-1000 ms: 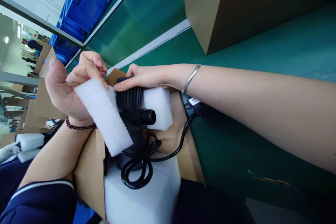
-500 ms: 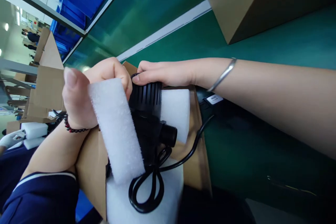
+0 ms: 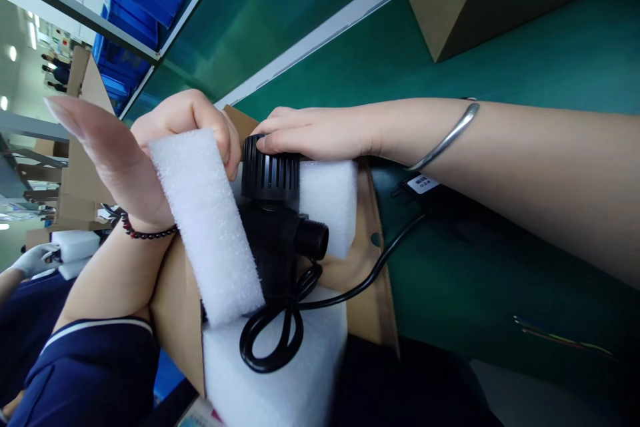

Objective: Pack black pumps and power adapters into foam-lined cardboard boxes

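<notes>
On the green desk (image 3: 525, 60), the right hand (image 3: 315, 137) rests curled fingers on a black pump (image 3: 273, 227) in a cardboard box (image 3: 175, 307); the left hand (image 3: 185, 127) fingers-grips a white foam strip (image 3: 205, 227) just above it. Blue crates (image 3: 145, 0) stand beyond, toward a bright factory hall (image 3: 20, 80).

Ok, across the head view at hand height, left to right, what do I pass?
Stacked cardboard boxes, left hand, foam strip, black pump, foam block, cardboard box flap, green workbench.
</notes>
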`<state>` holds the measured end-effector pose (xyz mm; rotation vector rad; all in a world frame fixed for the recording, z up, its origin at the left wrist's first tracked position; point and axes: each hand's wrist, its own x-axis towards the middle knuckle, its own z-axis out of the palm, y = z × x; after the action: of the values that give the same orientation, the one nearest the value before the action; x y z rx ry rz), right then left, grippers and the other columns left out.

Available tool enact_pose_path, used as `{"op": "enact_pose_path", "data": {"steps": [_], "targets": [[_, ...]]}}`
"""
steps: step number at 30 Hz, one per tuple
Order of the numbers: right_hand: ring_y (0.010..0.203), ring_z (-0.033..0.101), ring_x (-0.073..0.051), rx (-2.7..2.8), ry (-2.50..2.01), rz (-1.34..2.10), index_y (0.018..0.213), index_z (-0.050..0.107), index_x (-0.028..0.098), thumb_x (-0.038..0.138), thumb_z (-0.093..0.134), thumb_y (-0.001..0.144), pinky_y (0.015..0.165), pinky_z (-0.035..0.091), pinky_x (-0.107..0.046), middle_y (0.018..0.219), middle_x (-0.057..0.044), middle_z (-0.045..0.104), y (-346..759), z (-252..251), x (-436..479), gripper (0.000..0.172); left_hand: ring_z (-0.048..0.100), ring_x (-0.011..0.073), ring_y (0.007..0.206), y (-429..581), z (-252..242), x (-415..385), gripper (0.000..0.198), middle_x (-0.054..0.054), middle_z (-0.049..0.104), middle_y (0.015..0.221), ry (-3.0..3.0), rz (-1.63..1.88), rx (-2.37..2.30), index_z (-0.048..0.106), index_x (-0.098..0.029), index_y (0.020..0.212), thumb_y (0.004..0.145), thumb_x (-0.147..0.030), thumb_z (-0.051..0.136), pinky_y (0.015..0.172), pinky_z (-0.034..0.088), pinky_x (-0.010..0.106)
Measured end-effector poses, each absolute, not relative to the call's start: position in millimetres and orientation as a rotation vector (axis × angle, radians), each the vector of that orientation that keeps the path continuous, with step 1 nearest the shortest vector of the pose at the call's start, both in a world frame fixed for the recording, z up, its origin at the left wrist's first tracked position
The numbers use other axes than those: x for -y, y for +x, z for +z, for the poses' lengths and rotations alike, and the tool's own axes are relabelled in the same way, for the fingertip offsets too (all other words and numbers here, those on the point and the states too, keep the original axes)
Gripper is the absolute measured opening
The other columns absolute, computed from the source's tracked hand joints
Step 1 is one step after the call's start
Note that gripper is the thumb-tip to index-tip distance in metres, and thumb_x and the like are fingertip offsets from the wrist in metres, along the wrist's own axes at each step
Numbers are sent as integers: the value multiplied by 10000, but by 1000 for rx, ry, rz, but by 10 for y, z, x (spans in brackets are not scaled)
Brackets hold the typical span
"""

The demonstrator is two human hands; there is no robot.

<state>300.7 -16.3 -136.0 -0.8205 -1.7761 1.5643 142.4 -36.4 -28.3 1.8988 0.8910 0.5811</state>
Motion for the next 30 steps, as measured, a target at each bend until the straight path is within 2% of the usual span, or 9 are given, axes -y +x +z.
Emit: {"op": "enact_pose_path", "data": {"steps": [3, 8, 11, 16, 18, 21, 24, 27, 30], "targets": [[807, 594, -190, 1858, -1036, 1426, 748, 638, 205, 379, 711, 949, 607, 372, -277, 804, -28, 634, 3000, -1353, 166, 276, 465, 179, 459, 1551, -226, 384, 841, 60, 525, 483, 1793, 438, -929, 634, -208, 539, 846, -908, 284, 440, 350, 325], [820, 575, -216, 1824, -1083, 1300, 831, 573, 191, 598, 839, 789, 589, 296, -257, 765, -27, 557, 2992, -1406, 151, 488, 490, 188, 477, 1563, -181, 409, 879, 82, 534, 476, 1801, 457, -1111, 666, -195, 530, 816, -931, 280, 452, 383, 349], [803, 568, -209, 1794, -1054, 1424, 797, 569, 189, 552, 745, 894, 580, 310, -262, 761, -34, 552, 3021, -1387, 158, 414, 486, 175, 460, 1565, -193, 418, 865, 62, 509, 468, 1812, 460, -1084, 640, -212, 510, 831, -927, 276, 447, 379, 340], [637, 478, -142, 1785, -1017, 1615, 843, 567, 201, 252, 657, 958, 537, 289, -277, 740, 7, 558, 3085, -1293, 167, 154, 498, 131, 448, 1562, -192, 454, 875, 29, 471, 481, 1826, 460, -1069, 567, -172, 478, 897, -873, 253, 486, 378, 312], [592, 440, -127, 1842, -1026, 1641, 815, 557, 196, 217, 658, 953, 527, 268, -279, 704, 17, 534, 3090, -1293, 153, 172, 557, 156, 519, 1534, -193, 432, 879, 34, 487, 518, 1870, 510, -1072, 610, -164, 544, 910, -864, 225, 538, 451, 343], [639, 484, -142, 1863, -1055, 1555, 793, 569, 191, 329, 770, 900, 539, 270, -268, 715, 6, 536, 3056, -1342, 134, 266, 680, 276, 811, 1476, -212, 325, 848, 60, 564, 685, 1926, 735, -1061, 706, -179, 834, 895, -883, 236, 715, 560, 468], [759, 552, -187, 1810, -1105, 1390, 748, 562, 186, 460, 818, 848, 567, 285, -248, 728, -19, 519, 3003, -1371, 147, 388, 665, 372, 1035, 1437, -244, 201, 827, 96, 607, 813, 1929, 819, -1046, 692, -203, 1018, 875, -901, 271, 808, 574, 531], [762, 561, -189, 1819, -1153, 1403, 698, 544, 179, 482, 663, 968, 567, 283, -250, 712, -29, 497, 2987, -1306, 176, 423, 676, 373, 989, 1431, -278, 182, 810, 97, 609, 771, 1906, 784, -1049, 695, -213, 993, 864, -906, 298, 770, 581, 501], [609, 473, -146, 1857, -1230, 1510, 681, 508, 177, 399, 543, 1037, 535, 256, -278, 671, -14, 485, 3009, -1210, 194, 421, 682, 321, 794, 1446, -304, 272, 787, 77, 572, 640, 1882, 720, -1046, 704, -220, 854, 852, -909, 324, 667, 567, 438]]}}
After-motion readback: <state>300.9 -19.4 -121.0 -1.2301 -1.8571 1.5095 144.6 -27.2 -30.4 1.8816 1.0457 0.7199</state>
